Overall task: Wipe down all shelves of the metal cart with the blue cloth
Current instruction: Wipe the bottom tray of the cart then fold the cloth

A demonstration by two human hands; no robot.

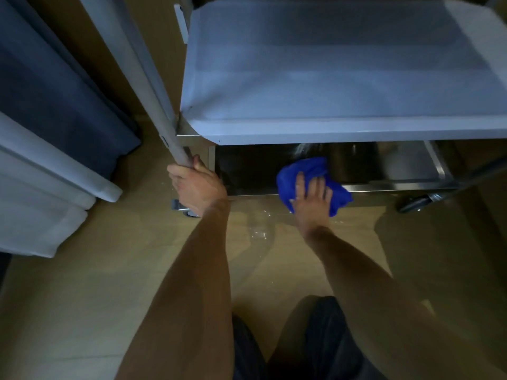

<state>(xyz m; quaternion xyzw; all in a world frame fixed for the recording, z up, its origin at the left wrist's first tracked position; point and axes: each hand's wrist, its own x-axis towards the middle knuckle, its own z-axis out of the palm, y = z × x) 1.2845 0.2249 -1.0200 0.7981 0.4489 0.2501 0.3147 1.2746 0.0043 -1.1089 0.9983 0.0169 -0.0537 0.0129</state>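
The metal cart fills the upper right; its pale middle shelf overhangs the dark, shiny bottom shelf. A crumpled blue cloth lies on the front edge of the bottom shelf. My right hand presses flat on the cloth, fingers spread over it. My left hand is wrapped around the lower end of the cart's left upright post, just above the caster. The back of the bottom shelf is hidden under the middle shelf.
A dark blue curtain and white fabric hang at the left. A cart caster shows at the right. The tan floor has a small wet patch in front of the cart. My dark-clothed knees are at the bottom.
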